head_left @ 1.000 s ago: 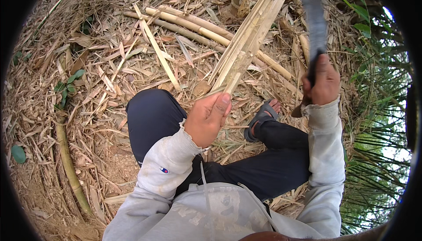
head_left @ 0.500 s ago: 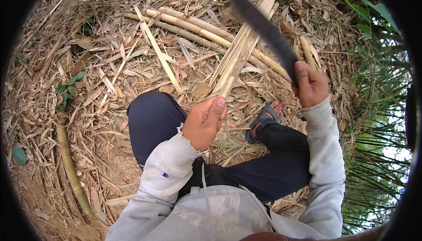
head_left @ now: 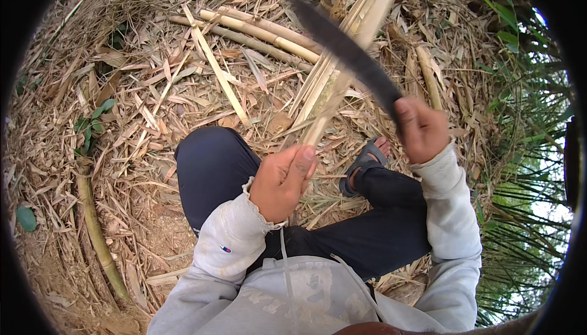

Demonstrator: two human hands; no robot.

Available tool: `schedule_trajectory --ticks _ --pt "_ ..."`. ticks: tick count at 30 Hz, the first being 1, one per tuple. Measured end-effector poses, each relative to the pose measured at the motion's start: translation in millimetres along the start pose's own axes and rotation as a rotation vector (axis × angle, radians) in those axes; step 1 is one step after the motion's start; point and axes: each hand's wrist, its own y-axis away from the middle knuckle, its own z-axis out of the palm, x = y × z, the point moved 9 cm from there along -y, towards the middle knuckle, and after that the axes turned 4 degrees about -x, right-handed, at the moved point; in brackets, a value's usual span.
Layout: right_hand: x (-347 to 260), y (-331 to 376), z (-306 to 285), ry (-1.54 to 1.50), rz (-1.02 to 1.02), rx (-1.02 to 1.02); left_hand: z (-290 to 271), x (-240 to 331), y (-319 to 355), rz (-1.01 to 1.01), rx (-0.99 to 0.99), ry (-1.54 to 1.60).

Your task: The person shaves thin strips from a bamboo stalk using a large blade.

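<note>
Littered gnd (head_left: 150, 216) | L hand (head_left: 283, 180) gripping bamboo strip (head_left: 328, 107), near end | R hand (head_left: 423, 131) gripping knife (head_left: 348, 52) over strip

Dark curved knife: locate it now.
In the head view, the dark curved knife is upper right of centre, held by the right hand, appearing in front of the pale strip.
</note>
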Motion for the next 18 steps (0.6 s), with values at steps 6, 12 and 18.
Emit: schedule_trajectory --ticks 6,12,18 --pt "13.9 -4.3 -15.0 -0.43 0.248 0.042 -3.0 -1.9 1.2 -0.035 -0.001 0.013" --pt "11.5 -2.0 14.5 0.199 0.012 -0.114 -4.0 -16.9 -2.0 -0.063 0.049 -0.045" --pt "4.0 -0.2 8.0 -0.111 0.066 -0.115 1.6 -5.3 3.9 -0.035 -0.006 -0.02"
